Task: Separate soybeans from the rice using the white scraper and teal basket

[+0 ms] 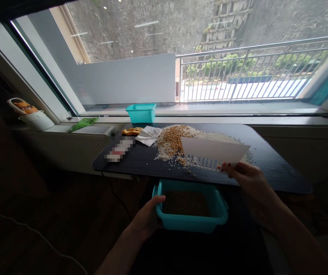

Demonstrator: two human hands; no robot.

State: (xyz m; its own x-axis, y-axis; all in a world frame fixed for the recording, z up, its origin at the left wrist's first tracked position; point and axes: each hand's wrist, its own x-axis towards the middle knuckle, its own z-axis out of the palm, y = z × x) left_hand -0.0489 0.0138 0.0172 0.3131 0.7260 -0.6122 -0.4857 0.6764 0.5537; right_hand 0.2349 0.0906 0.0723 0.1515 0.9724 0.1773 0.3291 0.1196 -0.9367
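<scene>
My left hand (pixel 147 217) grips the left rim of a teal plastic bin (pixel 192 223), held just under the front edge of the dark table (pixel 278 168). The bin holds a layer of brownish beans. My right hand (pixel 245 177) holds a white slotted plastic panel (pixel 214 152) by its lower right corner, tilted on the tabletop. Behind the panel spreads a pile of yellow soybeans (pixel 171 139) mixed with white rice grains (pixel 218 135). A few loose beans lie near the table's front edge.
A second teal bin (pixel 141 112) stands on the window sill. Crumpled white paper (pixel 149 135), orange scraps (pixel 131 131) and a flat packet (pixel 120 150) lie on the table's left. A white pot with orange contents (pixel 31 114) sits far left. The window is behind.
</scene>
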